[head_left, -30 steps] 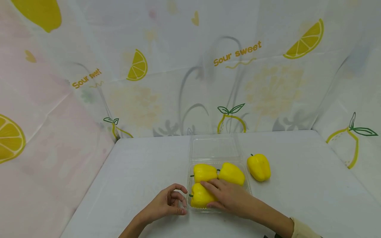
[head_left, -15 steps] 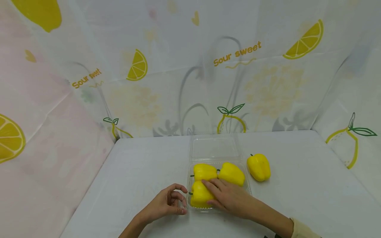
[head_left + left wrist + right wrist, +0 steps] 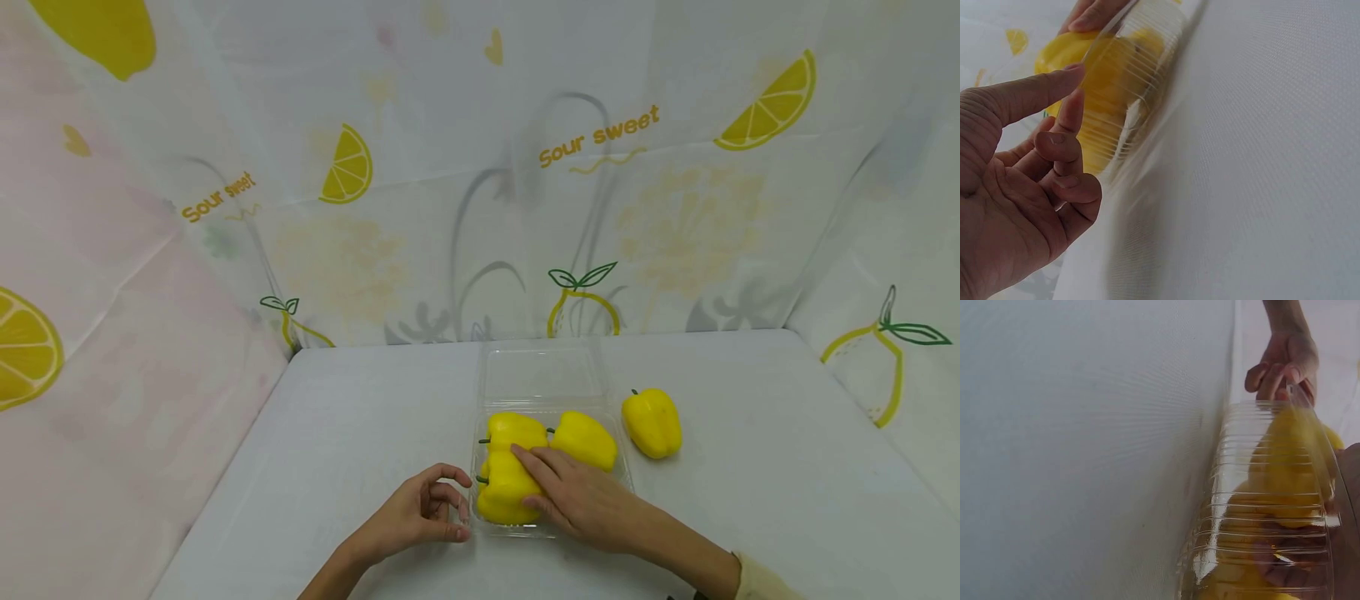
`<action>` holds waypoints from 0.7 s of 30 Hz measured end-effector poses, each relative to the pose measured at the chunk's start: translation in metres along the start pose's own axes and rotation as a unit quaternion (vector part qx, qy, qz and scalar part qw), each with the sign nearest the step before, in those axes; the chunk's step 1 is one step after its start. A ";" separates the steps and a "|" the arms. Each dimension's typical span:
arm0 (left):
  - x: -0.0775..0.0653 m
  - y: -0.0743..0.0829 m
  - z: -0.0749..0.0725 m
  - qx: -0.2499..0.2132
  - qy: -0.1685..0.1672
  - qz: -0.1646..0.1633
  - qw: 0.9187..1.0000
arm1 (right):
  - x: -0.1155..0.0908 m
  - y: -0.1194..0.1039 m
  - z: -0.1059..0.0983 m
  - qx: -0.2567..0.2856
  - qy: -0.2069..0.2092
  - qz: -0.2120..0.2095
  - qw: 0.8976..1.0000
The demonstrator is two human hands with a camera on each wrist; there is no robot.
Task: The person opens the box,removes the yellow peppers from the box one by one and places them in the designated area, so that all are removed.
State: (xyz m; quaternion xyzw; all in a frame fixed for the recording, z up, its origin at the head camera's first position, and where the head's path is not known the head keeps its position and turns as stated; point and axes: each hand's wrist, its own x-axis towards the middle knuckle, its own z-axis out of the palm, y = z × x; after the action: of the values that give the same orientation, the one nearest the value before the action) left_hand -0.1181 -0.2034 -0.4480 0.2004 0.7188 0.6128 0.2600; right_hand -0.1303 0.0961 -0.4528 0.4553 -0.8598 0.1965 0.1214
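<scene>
A clear plastic clamshell container (image 3: 626, 479) holds yellow bell peppers and lies with its lid (image 3: 543, 372) folded back. My left hand (image 3: 420, 508) pinches the container's near left rim between thumb and fingertip, its other fingers curled below. My right hand (image 3: 581, 500) grips the near left bell pepper (image 3: 506, 492), fingers over its top and thumb on its near side. That pepper's green stem points left. Behind it in the container sit a second bell pepper (image 3: 517, 429) and a third bell pepper (image 3: 588, 440). The right hand covers the container's near right part in the head view.
Another yellow bell pepper (image 3: 652, 423) lies on the white table (image 3: 360, 417), right of the container. A lemon-printed cloth backdrop (image 3: 420, 250) rises along the table's back and sides.
The near left bell pepper has shifted slightly up and away in my right hand, its stem now higher. My left hand has stayed at the container's rim.
</scene>
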 end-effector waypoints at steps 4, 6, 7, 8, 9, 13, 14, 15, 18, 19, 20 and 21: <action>0.000 0.000 0.000 -0.004 -0.001 0.001 1.000 | 0.000 0.000 -0.001 0.021 -0.006 0.011 1.000; 0.000 -0.001 0.000 -0.004 0.000 0.000 1.000 | 0.000 0.000 -0.001 0.034 -0.013 0.023 0.999; 0.000 -0.001 0.000 -0.003 0.001 -0.002 1.000 | 0.000 -0.001 -0.002 0.039 -0.016 0.029 0.999; 0.000 -0.002 -0.001 -0.001 0.002 -0.003 1.000 | 0.000 -0.001 -0.002 0.045 -0.020 0.034 0.998; 0.000 -0.002 -0.001 -0.001 0.003 -0.005 1.000 | 0.000 -0.002 -0.003 0.049 -0.024 0.040 0.998; 0.000 -0.002 -0.001 0.004 0.005 -0.010 1.000 | 0.000 -0.004 -0.006 0.068 -0.036 0.054 0.996; 0.000 -0.002 -0.001 0.003 0.005 -0.011 1.000 | 0.000 -0.004 -0.008 0.073 -0.039 0.058 0.995; 0.000 -0.002 -0.002 0.003 0.005 -0.012 1.000 | 0.000 -0.005 -0.009 0.080 -0.042 0.063 0.994; 0.001 -0.003 -0.001 0.001 0.004 -0.010 1.000 | 0.000 -0.006 -0.014 0.099 -0.053 0.081 0.990; 0.001 -0.003 -0.001 0.000 0.004 -0.010 1.000 | 0.000 -0.007 -0.015 0.105 -0.057 0.087 0.989; 0.000 -0.003 -0.001 -0.001 0.004 -0.009 1.000 | 0.000 -0.007 -0.017 0.109 -0.061 0.093 0.988; 0.000 -0.003 -0.001 -0.002 0.003 -0.008 1.000 | 0.000 -0.007 -0.019 0.115 -0.064 0.099 0.986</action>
State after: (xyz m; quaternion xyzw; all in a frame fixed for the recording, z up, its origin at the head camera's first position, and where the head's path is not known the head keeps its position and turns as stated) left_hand -0.1190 -0.2045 -0.4506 0.1921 0.7198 0.6130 0.2631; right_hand -0.1234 0.1010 -0.4343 0.3908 -0.8784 0.2752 -0.0066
